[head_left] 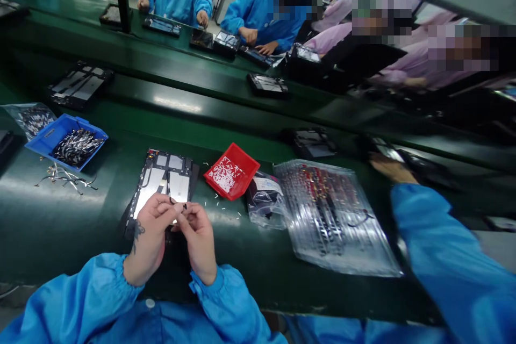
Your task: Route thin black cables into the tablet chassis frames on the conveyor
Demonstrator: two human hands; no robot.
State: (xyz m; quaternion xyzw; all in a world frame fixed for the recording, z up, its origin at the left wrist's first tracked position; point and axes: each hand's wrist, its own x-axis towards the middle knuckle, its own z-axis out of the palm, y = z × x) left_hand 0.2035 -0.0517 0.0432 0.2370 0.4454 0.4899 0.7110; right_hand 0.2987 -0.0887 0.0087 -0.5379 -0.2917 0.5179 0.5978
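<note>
My left hand (150,236) and my right hand (198,241) are held together above the near end of an opened tablet chassis (161,183) on the green bench. Both hands pinch a small dark part (178,206) between their fingertips, too small to name. Just right of the chassis stands a red tray (237,164) with small white pieces in it. Some of those pieces lie loose around the tray.
A blue bin (48,137) of cable parts stands at the left, with loose cables (64,177) before it. Clear bags of parts (330,215) lie to the right. A co-worker's blue sleeve (443,258) reaches to a device at right. Other workers sit across the conveyor (177,102).
</note>
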